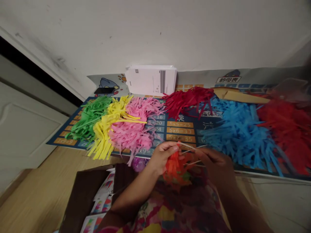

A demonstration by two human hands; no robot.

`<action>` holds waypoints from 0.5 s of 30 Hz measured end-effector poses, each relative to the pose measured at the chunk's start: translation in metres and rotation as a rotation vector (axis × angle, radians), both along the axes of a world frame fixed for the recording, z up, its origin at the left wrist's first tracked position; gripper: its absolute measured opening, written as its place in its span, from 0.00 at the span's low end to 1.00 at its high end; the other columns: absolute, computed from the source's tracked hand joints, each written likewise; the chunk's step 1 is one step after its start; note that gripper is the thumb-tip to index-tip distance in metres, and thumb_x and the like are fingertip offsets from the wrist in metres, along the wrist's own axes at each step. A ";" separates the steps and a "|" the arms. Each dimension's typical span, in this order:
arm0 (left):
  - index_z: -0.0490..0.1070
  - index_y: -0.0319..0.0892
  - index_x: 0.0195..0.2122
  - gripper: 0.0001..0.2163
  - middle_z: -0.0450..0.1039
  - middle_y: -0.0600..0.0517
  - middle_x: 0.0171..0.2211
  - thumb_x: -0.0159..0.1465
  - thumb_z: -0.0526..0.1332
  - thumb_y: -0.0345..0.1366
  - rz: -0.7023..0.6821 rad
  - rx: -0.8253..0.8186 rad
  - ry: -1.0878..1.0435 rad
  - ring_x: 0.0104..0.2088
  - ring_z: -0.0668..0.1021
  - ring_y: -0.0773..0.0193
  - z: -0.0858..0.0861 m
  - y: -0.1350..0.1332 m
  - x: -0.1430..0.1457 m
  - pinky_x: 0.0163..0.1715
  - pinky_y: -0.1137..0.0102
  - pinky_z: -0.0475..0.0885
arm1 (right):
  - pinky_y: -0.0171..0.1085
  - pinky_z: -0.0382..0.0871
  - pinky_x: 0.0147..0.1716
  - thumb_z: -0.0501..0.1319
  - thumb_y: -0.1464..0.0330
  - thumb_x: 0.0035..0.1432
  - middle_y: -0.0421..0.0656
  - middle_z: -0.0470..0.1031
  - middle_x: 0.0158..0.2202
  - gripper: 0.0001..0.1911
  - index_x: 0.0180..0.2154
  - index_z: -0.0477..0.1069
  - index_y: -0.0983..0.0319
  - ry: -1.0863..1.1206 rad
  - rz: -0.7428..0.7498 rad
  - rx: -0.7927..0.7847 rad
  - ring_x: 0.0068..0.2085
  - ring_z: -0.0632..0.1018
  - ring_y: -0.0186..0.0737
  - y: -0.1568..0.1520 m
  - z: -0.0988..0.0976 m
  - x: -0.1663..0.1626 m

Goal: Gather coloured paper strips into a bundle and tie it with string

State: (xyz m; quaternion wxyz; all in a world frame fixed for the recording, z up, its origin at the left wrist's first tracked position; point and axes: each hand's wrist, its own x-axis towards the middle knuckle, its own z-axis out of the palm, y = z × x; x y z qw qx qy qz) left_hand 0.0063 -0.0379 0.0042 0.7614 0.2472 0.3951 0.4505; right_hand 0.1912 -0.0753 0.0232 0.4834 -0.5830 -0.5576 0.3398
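At the middle of the front edge of the tabletop [181, 132], our left hand [162, 157] pinches the gathered top of an orange tassel [173, 170], whose strips hang just off that edge; beside it, our right hand [215, 161] pinches a white string [187, 145] that runs to the tassel's top. We judge the tassel light, soft and easily torn, best held at its bunched top, with the loose strips left free; the string looks thin and limp. Over the tabletop's printed sums we see a green bundle [93, 113] by the left edge, then yellow [104, 132] and pink [136, 136] ones, a white box [148, 79] along the back edge, a crimson bundle [188, 100], a blue bundle [240, 132] reaching the front edge, and a red one [289, 132] farthest right. Around us are a pale panelled door [18, 126], wooden floor [51, 181], a dark box [84, 191] below the front edge, and a pale wall [194, 35] behind.
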 end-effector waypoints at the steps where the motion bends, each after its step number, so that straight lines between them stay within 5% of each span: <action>1: 0.76 0.38 0.31 0.21 0.77 0.55 0.23 0.42 0.80 0.42 0.010 -0.043 -0.031 0.24 0.79 0.68 0.001 0.000 0.001 0.31 0.70 0.79 | 0.34 0.73 0.27 0.64 0.57 0.60 0.40 0.80 0.27 0.13 0.31 0.82 0.57 -0.043 0.012 0.025 0.27 0.79 0.40 -0.003 -0.001 -0.004; 15: 0.71 0.38 0.32 0.22 0.76 0.56 0.23 0.43 0.80 0.39 0.015 -0.071 -0.111 0.23 0.80 0.68 -0.004 0.004 0.008 0.27 0.73 0.79 | 0.34 0.74 0.26 0.62 0.60 0.63 0.38 0.83 0.29 0.11 0.36 0.84 0.51 -0.175 0.057 0.203 0.27 0.81 0.41 -0.008 -0.001 -0.003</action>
